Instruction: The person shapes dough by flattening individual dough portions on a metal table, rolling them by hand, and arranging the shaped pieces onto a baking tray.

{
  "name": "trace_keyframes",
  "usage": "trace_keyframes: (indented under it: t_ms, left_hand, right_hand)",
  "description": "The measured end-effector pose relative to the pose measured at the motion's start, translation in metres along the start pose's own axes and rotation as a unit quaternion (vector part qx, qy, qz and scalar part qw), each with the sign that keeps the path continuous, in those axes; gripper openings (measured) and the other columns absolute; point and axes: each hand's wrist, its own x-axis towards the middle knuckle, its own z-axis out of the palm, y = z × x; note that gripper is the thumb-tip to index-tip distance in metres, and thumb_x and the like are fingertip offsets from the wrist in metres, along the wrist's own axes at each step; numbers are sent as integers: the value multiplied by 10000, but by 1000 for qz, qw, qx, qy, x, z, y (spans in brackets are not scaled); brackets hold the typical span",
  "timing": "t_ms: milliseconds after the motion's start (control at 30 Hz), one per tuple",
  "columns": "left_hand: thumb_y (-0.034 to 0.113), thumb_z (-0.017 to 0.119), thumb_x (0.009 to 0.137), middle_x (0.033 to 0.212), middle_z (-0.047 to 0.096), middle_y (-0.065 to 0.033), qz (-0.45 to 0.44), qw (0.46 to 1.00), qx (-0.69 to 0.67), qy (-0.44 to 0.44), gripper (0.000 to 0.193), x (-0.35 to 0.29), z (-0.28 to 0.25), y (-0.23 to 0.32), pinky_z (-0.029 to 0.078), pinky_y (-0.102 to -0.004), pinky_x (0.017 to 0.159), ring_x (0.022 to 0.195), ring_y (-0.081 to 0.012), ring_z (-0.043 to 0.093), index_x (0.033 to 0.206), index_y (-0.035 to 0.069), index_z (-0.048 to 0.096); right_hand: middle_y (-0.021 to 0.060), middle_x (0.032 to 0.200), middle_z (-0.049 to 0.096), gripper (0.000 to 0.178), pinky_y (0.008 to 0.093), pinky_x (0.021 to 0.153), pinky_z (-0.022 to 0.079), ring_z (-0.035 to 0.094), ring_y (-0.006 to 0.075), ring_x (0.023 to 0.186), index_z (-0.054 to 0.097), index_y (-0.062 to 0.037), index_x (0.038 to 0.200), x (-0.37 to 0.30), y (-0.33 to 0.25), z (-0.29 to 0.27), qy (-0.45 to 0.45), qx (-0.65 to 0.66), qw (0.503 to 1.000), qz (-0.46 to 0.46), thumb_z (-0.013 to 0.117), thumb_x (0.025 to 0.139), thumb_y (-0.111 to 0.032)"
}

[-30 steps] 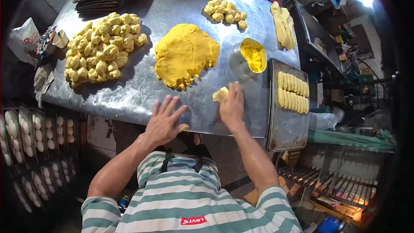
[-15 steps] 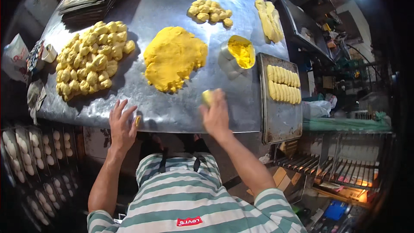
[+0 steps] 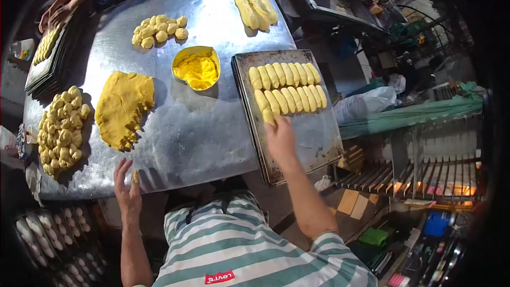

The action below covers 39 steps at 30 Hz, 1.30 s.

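Over the baking tray (image 3: 313, 143) on the right, my right hand (image 3: 281, 135) grips a dough roll (image 3: 269, 117) by its near end. The piece sits at the left end of the nearer of two rows of similar pale yellow rolls (image 3: 289, 100). My left hand (image 3: 128, 194) is at the table's front edge, fingers apart and holding nothing. A dab of yellow paste sticks to its thumb. Just beyond it lies a flat yellow mass of filling (image 3: 123, 107), ragged along its right side. To its left is a heap of dough balls (image 3: 64, 133).
A container of yellow filling (image 3: 196, 68) stands mid-table on the metal table (image 3: 186, 143). Behind it are more dough pieces (image 3: 158, 31) and long dough strips (image 3: 252, 4). At far left, another person's hands (image 3: 58, 15) are at a stack of trays (image 3: 56, 64).
My right hand has moved from the table to the tray, carrying the dough piece. The view has swung right. Another person has come into sight at far left. My left hand stays open.
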Motion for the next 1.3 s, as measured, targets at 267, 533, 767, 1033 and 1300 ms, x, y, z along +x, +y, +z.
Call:
trace_keyframes:
  t_ms: [267,533,767,1033,1300]
  left_hand:
    - [77,702,941,1503,602,-206,-8,998,67,7,393,-1,-7,21,387,-462,1218,1458,-381,513,1333,64,716]
    - [117,743,924,1222,713,-169,-35,973,114,198,313,38,-92,-95,521,-446,1018,1167,-370,661,1232,65,754]
    - [179,752,951,1149,685,-176,-97,934,163,304,296,109,-180,-164,533,-463,929,1012,-360,670,1222,58,760]
    - [239,862,867,1130,732,-180,8,891,385,242,431,143,-213,-211,579,-464,900,1039,-374,705,1227,37,739]
    - [96,697,1032,1110,740,-71,-23,964,-136,228,297,93,-186,-164,568,-256,687,897,-136,688,1326,64,676]
  right_hand:
    - [256,1218,687,421,508,1016,500,621,445,1194,657,11,1292,-3,7,11,-18,-16,999,47,746,960,-233]
    - [132,1216,677,411,393,944,544,673,282,1052,651,-18,1421,-15,9,3,123,-84,989,14,672,1077,-241]
    - [96,1100,685,355,365,805,536,640,204,937,706,-27,1353,-26,-81,68,28,-21,999,-10,740,1010,-112]
    - [148,1183,713,356,479,1028,501,660,364,1150,736,-60,1262,18,-143,133,60,-67,978,-187,797,933,-185]
    - [85,1289,646,258,508,1079,437,557,345,1310,807,-163,1113,82,-100,143,98,-114,943,-296,847,881,-267]
